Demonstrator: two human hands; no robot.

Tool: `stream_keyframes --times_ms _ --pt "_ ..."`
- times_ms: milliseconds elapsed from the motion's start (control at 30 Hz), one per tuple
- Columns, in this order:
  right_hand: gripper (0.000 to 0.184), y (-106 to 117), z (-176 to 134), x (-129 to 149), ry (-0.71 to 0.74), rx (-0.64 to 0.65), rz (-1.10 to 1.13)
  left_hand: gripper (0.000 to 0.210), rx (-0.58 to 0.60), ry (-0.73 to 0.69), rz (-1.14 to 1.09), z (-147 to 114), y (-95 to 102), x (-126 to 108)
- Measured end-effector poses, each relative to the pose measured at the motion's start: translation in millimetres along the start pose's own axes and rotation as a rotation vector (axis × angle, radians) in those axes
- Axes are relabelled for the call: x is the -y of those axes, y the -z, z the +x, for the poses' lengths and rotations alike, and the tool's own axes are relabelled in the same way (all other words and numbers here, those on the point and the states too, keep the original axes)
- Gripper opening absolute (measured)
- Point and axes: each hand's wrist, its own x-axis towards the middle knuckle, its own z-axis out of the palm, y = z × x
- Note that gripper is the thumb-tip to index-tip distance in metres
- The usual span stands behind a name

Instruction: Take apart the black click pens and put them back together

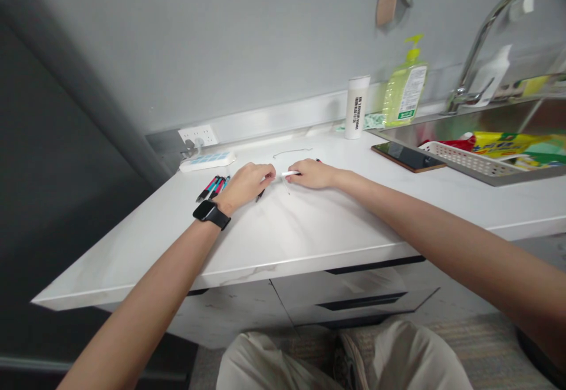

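Note:
Fingers curled in a pinch, my left hand (251, 182) hovers low over the counter; what is in it, if anything, is too small to make out. A dark pen-like piece (260, 196) lies just under its fingers. My right hand (312, 174) is closed around a slim white pen (290, 173), whose white end points toward my left fingertips. Below that pen a thin short rod (286, 186) rests on the white surface. Left of my left hand, several pens (213, 187) with black, red and blue parts lie side by side.
A thin wire-like strip (292, 151) lies behind my hands. At the back left is a power strip (207, 161). Toward the right stand a white bottle (357, 108) and a yellow-green soap bottle (405, 92); a phone (407, 157) lies beside the sink (508, 179).

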Motion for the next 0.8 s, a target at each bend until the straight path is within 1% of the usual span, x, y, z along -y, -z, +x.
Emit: stream_keyframes --times_ms 67,233,367,500,800 --pt "0.032 -0.1 -0.1 -0.1 0.003 -0.003 0.002 0.016 -0.003 -0.009 0.003 0.1 0.9 -0.7" --pt "0.032 -1.6 -0.2 -1.2 -0.004 0.005 0.023 0.014 -0.045 -0.090 0.017 1.1 3.0 -3.0" --pt "0.032 -2.7 0.0 -2.5 0.003 0.006 0.041 0.012 -0.064 -0.088 0.027 1.6 4.6 -4.7" --pt "0.032 -2.1 0.0 -1.3 0.002 0.015 0.013 0.013 -0.078 -0.083 0.010 1.5 5.7 -5.3" --pt "0.034 -0.7 0.2 -0.3 -0.005 0.040 -0.026 0.014 -0.110 -0.121 -0.014 2.4 5.3 -4.7"
